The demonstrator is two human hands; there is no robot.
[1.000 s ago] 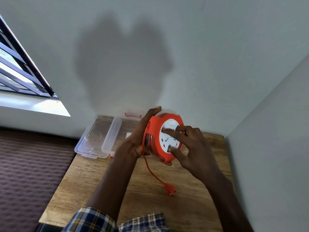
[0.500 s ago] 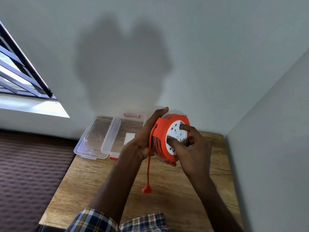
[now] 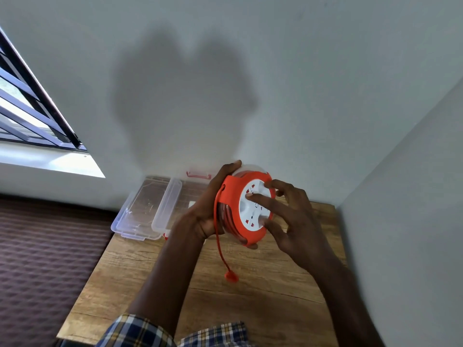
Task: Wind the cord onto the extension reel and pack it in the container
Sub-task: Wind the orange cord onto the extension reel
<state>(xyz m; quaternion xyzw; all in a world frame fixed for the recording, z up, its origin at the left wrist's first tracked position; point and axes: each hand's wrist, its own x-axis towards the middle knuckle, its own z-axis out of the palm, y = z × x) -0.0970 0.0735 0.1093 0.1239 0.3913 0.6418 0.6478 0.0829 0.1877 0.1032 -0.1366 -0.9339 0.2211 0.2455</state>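
An orange extension reel (image 3: 234, 190) with a white socket face (image 3: 253, 209) is held on edge above the wooden table (image 3: 250, 304). My left hand (image 3: 205, 211) grips its back, thumb over the top rim. My right hand (image 3: 290, 216) touches the white face with spread fingertips, thumb at the lower rim. A short length of orange cord (image 3: 218, 241) hangs from the reel, ending in the orange plug (image 3: 231, 276) just above the table. The clear plastic container (image 3: 186, 194) sits behind my left hand, mostly hidden.
The container's clear lid (image 3: 142, 211) lies at the table's far left corner, overhanging the edge. A red latch (image 3: 199, 174) shows at the wall. Walls close the table at the back and right. A dark patterned surface (image 3: 45, 259) lies left of the table.
The hanging cord has got shorter and the plug has risen off the table and swung left. My right hand has shifted round the white face. The reel sits slightly higher and further right.
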